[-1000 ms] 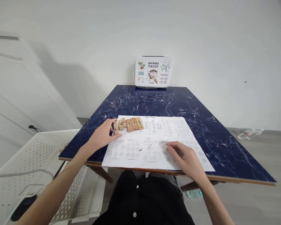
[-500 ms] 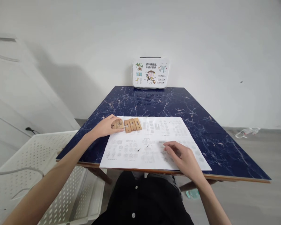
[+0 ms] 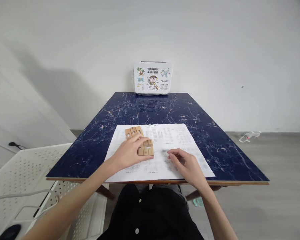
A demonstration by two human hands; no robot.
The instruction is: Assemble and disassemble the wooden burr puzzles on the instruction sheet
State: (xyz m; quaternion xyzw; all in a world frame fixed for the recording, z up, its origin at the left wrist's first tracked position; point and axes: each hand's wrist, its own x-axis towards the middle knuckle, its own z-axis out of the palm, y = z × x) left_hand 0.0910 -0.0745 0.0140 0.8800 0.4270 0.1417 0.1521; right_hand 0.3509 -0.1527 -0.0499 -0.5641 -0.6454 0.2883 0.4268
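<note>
My left hand (image 3: pixel 130 151) is closed on a few notched wooden puzzle pieces (image 3: pixel 147 147), gripping them side by side between thumb and fingers above the printed paper sheet (image 3: pixel 157 166). Just beyond that hand, several more wooden pieces (image 3: pixel 133 131) lie in a row on the sheet's far left part, partly covered by my fingers. My right hand (image 3: pixel 186 165) rests at the sheet's right side. Its fingers are loosely bent, with the thumb a little apart from them and nothing visible between. Small grey diagrams cover the paper.
A blue marbled table (image 3: pixel 150 110) carries the sheet. At its far edge, a white cartoon-printed case (image 3: pixel 152 78) leans on the wall. To the left is a white perforated rack (image 3: pixel 52 156) with a cable (image 3: pixel 22 195) over it. A clear plastic item (image 3: pixel 250 136) lies on the floor at right.
My left hand has brought some wooden pieces rightward and nearer to me, away from the row. My right hand keeps its place on the paper. The camera view has shifted slightly.
</note>
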